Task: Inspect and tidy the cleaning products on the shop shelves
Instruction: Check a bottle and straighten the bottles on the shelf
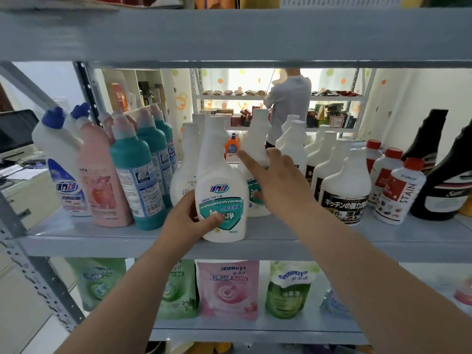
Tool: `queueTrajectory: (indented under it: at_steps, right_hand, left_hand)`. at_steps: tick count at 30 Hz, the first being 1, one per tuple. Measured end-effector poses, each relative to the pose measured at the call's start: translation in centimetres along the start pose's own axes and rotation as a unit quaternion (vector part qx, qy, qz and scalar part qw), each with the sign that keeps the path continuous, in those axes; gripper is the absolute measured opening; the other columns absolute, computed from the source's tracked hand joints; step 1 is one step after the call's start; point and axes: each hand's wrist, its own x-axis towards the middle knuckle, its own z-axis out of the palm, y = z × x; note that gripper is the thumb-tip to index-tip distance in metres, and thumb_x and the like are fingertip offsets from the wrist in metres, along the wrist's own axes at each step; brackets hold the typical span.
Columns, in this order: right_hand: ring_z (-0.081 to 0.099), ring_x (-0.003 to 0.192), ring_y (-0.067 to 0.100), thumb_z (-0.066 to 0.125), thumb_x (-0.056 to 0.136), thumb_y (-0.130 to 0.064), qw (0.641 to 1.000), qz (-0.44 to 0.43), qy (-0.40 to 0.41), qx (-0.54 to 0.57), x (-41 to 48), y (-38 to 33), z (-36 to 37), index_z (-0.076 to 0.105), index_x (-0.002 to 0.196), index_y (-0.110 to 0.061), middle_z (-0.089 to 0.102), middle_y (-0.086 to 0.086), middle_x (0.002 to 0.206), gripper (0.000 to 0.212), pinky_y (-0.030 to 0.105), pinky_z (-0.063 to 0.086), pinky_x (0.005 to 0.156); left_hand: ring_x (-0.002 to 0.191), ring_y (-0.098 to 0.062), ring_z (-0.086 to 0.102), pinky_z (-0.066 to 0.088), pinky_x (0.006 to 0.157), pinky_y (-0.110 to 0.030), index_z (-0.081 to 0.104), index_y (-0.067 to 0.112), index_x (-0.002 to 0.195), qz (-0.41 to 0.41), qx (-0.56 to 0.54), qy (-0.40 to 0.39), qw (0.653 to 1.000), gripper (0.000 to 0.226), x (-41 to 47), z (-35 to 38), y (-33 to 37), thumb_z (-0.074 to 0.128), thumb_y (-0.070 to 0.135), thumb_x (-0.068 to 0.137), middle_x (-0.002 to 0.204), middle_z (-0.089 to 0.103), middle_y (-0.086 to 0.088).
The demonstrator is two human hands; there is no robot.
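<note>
**One head-worn view, close on the middle shelf**

You had a single wide-angle view, worn on your head. It looked forward and a little down, along both forearms and into the grey rack [38, 274]. It sat near: the middle shelf [127, 242] ran across the centre of the frame, close enough that your left hand [187, 221] and right hand [278, 182] were among its bottles. The wide lens bowed the upper shelf [229, 34] across the top of the frame. It also took in the lower shelf [255, 330] and its pouches [227, 290] beneath your arms. Through the open rack, the view carried on to a second rack [332, 98] and a person [291, 103], both well behind.
</note>
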Motion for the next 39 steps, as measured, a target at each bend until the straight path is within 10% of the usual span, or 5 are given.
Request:
queueTrajectory:
  at_steps: [22, 28, 30, 34, 39]
  right_hand:
    - [0.018, 0.152, 0.040, 0.067, 0.096, -0.033, 0.984, 0.073, -0.061, 0.149, 3.3, -2.3, 3.4, 0.008, 0.161, -0.037, 0.003, 0.011, 0.166, 0.088, 0.054, 0.038, 0.113]
    - [0.059, 0.112, 0.032, 0.047, 0.102, -0.028, 0.967, 0.107, -0.094, 0.210, -6.1, -2.5, 4.3, 0.063, 0.129, -0.020, 0.061, 0.010, 0.121, 0.032, 0.036, 0.049, 0.082]
    - [0.063, 0.095, 0.030, 0.039, 0.101, -0.038, 0.976, 0.095, -0.071, 0.182, -7.7, -2.9, 4.5, 0.072, 0.102, -0.013, 0.067, 0.007, 0.098, 0.042, 0.035, 0.048, 0.071]
    - [0.064, 0.105, 0.032, 0.031, 0.102, -0.032, 0.979, 0.074, -0.066, 0.178, -9.4, -3.6, 4.1, 0.071, 0.118, -0.010, 0.071, 0.011, 0.114, 0.049, 0.041, 0.052, 0.088]
    - [0.055, 0.118, 0.006, 0.048, 0.106, -0.039, 0.823, 0.234, -0.140, 0.499, -11.8, -5.0, -1.8, 0.058, 0.140, -0.028, 0.061, -0.012, 0.132, 0.037, 0.018, 0.042, 0.090]
  left_hand:
    - [0.103, -0.014, 0.073, 0.058, 0.088, -0.037, 0.066, 0.031, 0.114, -0.007, -0.049, -0.035, 0.998, 0.038, 0.6, -0.5, -1.1, 0.083, 0.022, 0.081, 0.108, 0.077, 0.008]
    - [0.104, -0.015, 0.073, 0.058, 0.093, -0.043, 0.067, 0.030, 0.113, -0.017, -0.065, -0.040, 0.997, 0.035, 0.4, -0.5, -1.2, 0.081, 0.015, 0.084, 0.109, 0.077, 0.006]
    - [0.105, -0.015, 0.072, 0.057, 0.095, -0.044, 0.067, 0.031, 0.113, -0.018, -0.063, -0.038, 0.997, 0.034, 0.2, -0.5, -1.1, 0.081, 0.017, 0.085, 0.110, 0.077, 0.007]
    - [0.101, -0.011, 0.073, 0.058, 0.093, -0.041, 0.067, 0.033, 0.111, -0.015, -0.049, -0.036, 0.998, 0.031, -0.3, -0.5, -0.4, 0.080, 0.023, 0.086, 0.107, 0.077, 0.010]
    - [0.087, -0.001, 0.072, 0.056, 0.080, -0.028, 0.067, 0.025, 0.114, -0.029, -0.089, -0.034, 0.995, 0.028, -3.5, -0.9, 1.3, 0.076, 0.019, 0.089, 0.098, 0.078, 0.011]
